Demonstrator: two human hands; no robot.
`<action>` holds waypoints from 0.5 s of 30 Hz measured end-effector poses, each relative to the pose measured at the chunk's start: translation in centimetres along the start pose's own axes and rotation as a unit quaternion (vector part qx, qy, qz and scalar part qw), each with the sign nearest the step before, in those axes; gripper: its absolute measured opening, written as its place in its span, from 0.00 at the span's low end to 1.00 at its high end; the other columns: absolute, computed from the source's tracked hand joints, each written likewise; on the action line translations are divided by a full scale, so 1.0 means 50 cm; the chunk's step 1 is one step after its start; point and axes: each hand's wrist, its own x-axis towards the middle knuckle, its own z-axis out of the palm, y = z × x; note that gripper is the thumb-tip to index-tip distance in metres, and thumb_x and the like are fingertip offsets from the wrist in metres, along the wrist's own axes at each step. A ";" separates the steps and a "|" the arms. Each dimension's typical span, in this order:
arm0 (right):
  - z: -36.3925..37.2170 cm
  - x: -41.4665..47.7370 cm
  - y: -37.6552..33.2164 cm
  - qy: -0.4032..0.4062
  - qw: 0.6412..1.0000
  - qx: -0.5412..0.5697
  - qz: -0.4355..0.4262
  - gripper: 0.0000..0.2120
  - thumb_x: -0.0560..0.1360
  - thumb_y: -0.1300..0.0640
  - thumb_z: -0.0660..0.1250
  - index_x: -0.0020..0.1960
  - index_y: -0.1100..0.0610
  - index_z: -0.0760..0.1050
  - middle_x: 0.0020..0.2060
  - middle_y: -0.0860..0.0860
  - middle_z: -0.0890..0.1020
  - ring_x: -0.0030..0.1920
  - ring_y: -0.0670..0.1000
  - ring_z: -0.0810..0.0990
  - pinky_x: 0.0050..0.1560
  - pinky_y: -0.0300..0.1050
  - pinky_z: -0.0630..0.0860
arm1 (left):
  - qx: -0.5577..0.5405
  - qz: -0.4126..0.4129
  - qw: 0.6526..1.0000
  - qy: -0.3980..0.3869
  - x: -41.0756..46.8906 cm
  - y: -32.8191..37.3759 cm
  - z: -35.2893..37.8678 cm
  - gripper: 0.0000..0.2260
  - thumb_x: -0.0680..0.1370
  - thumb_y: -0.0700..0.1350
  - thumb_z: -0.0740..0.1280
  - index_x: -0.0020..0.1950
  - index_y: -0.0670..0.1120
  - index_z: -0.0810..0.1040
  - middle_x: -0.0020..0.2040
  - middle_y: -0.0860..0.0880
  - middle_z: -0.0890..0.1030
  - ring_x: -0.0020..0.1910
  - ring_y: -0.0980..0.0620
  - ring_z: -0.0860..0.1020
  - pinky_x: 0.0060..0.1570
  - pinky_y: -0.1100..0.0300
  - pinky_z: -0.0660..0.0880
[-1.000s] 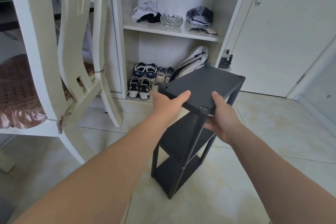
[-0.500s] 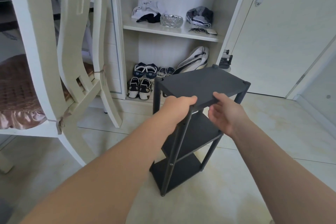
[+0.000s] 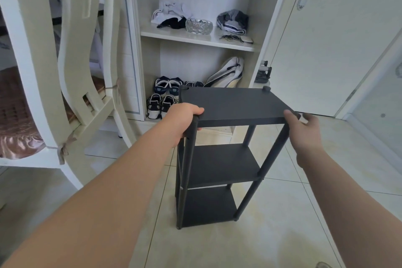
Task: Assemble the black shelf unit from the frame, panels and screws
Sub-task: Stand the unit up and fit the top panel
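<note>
The black shelf unit [image 3: 235,104], with three panels between four posts, stands upright on the tiled floor [image 3: 282,235] in front of an open white cabinet [image 3: 195,39] with shoes [image 3: 161,102] at its bottom. The left hand [image 3: 185,119] grips the near left corner of the top panel, fingers curled over its edge. The right hand [image 3: 304,135] holds the near right corner, thumb on top and fingers wrapped round the side.

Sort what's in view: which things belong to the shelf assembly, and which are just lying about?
Job: black shelf unit; left hand and right hand, holding its near top corners.
Lying about: white chair; shoes, glass bowl, clothes and white bag in the cupboard.
</note>
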 end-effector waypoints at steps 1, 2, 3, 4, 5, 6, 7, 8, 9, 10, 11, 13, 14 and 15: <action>0.000 0.000 0.003 -0.024 1.000 0.002 0.014 0.28 0.78 0.41 0.67 0.72 0.53 0.67 0.60 0.49 0.75 0.60 0.53 0.73 0.62 0.52 0.69 | -0.006 -0.001 1.000 -0.006 0.003 0.000 -0.005 0.06 0.78 0.39 0.69 0.54 0.40 0.77 0.47 0.44 0.79 0.36 0.48 0.77 0.32 0.58 0.78; -0.002 0.004 0.008 -0.036 0.999 0.001 0.018 0.24 0.79 0.41 0.66 0.68 0.54 0.71 0.59 0.51 0.78 0.61 0.56 0.75 0.64 0.54 0.71 | -0.011 -0.002 1.000 -0.009 0.007 0.000 -0.010 0.04 0.78 0.39 0.69 0.52 0.41 0.77 0.47 0.44 0.79 0.37 0.49 0.77 0.33 0.58 0.77; -0.005 0.007 0.011 -0.036 0.999 0.003 0.022 0.21 0.79 0.40 0.65 0.61 0.57 0.74 0.57 0.54 0.79 0.62 0.59 0.76 0.67 0.56 0.72 | -0.013 0.000 1.000 -0.009 0.012 -0.001 -0.015 0.04 0.78 0.40 0.69 0.51 0.42 0.77 0.47 0.44 0.80 0.38 0.48 0.77 0.36 0.57 0.77; -0.009 0.005 0.011 -0.036 0.999 0.007 0.025 0.21 0.79 0.40 0.65 0.55 0.59 0.76 0.57 0.57 0.80 0.63 0.61 0.76 0.69 0.59 0.72 | -0.015 0.004 1.000 -0.007 0.018 -0.001 -0.019 0.04 0.78 0.40 0.69 0.51 0.42 0.77 0.47 0.44 0.80 0.40 0.48 0.78 0.39 0.56 0.77; -0.013 0.005 0.010 -0.041 0.999 0.011 0.029 0.21 0.78 0.39 0.65 0.51 0.59 0.76 0.55 0.59 0.81 0.62 0.60 0.78 0.69 0.60 0.72 | -0.020 0.009 1.000 -0.003 0.023 -0.002 -0.022 0.04 0.78 0.41 0.69 0.51 0.43 0.77 0.48 0.45 0.81 0.42 0.48 0.78 0.42 0.55 0.78; -0.015 0.006 0.011 -0.050 0.998 0.017 0.031 0.20 0.78 0.39 0.66 0.48 0.57 0.77 0.52 0.57 0.81 0.58 0.59 0.80 0.69 0.60 0.72 | -0.024 0.013 1.000 0.004 0.027 -0.004 -0.025 0.04 0.78 0.41 0.69 0.51 0.43 0.77 0.48 0.45 0.81 0.44 0.48 0.79 0.44 0.54 0.78; -0.015 0.009 0.013 -0.059 0.998 0.024 0.030 0.18 0.77 0.40 0.67 0.46 0.55 0.77 0.48 0.55 0.80 0.52 0.57 0.80 0.67 0.59 0.74 | -0.025 0.018 0.999 0.012 0.032 -0.006 -0.026 0.04 0.78 0.42 0.69 0.50 0.44 0.77 0.49 0.45 0.81 0.45 0.47 0.79 0.47 0.54 0.79; -0.013 0.011 0.014 -0.068 0.997 0.034 0.028 0.16 0.77 0.41 0.68 0.46 0.54 0.78 0.45 0.53 0.80 0.47 0.55 0.80 0.65 0.57 0.76 | -0.022 0.023 0.999 0.019 0.035 -0.008 -0.027 0.03 0.78 0.43 0.69 0.50 0.45 0.77 0.50 0.45 0.82 0.46 0.47 0.79 0.48 0.53 0.79; -0.011 0.012 0.016 -0.071 0.996 0.045 0.029 0.14 0.77 0.43 0.68 0.45 0.54 0.78 0.42 0.52 0.79 0.43 0.54 0.79 0.60 0.55 0.77 | -0.015 0.028 0.999 0.024 0.038 -0.009 -0.027 0.03 0.78 0.43 0.69 0.50 0.45 0.77 0.50 0.45 0.82 0.46 0.47 0.79 0.49 0.53 0.79; -0.008 0.013 0.018 -0.070 0.996 0.055 0.030 0.12 0.77 0.45 0.68 0.45 0.54 0.78 0.39 0.51 0.79 0.41 0.53 0.79 0.56 0.53 0.77 | -0.008 0.031 0.999 0.027 0.040 -0.010 -0.026 0.03 0.78 0.44 0.70 0.49 0.46 0.77 0.50 0.45 0.82 0.45 0.47 0.79 0.48 0.53 0.79; -0.005 0.015 0.019 -0.069 0.995 0.065 0.032 0.11 0.76 0.46 0.68 0.45 0.54 0.78 0.38 0.51 0.78 0.39 0.53 0.78 0.52 0.52 0.75 | -0.003 0.033 0.999 0.029 0.041 -0.010 -0.026 0.03 0.78 0.44 0.70 0.50 0.46 0.77 0.50 0.45 0.82 0.44 0.47 0.79 0.47 0.53 0.78; 0.002 0.018 0.021 -0.067 0.993 0.086 0.041 0.10 0.76 0.47 0.68 0.44 0.54 0.77 0.36 0.50 0.76 0.36 0.52 0.74 0.48 0.49 0.71 | 0.007 0.030 0.999 0.027 0.044 -0.010 -0.027 0.05 0.79 0.45 0.70 0.51 0.45 0.78 0.50 0.45 0.82 0.43 0.47 0.78 0.47 0.53 0.76; 0.006 0.020 0.021 -0.067 0.992 0.097 0.045 0.10 0.76 0.48 0.68 0.44 0.55 0.76 0.36 0.50 0.75 0.35 0.52 0.72 0.47 0.48 0.70 | 0.010 0.029 0.999 0.024 0.045 -0.010 -0.028 0.05 0.79 0.45 0.69 0.52 0.45 0.78 0.50 0.45 0.82 0.43 0.48 0.78 0.47 0.54 0.75; 0.008 0.021 0.023 -0.066 0.991 0.105 0.048 0.10 0.76 0.49 0.68 0.44 0.55 0.76 0.36 0.50 0.74 0.35 0.51 0.71 0.47 0.47 0.70 | 0.009 0.027 0.999 0.018 0.045 -0.009 -0.030 0.05 0.79 0.45 0.69 0.53 0.45 0.78 0.50 0.45 0.82 0.43 0.48 0.79 0.46 0.54 0.75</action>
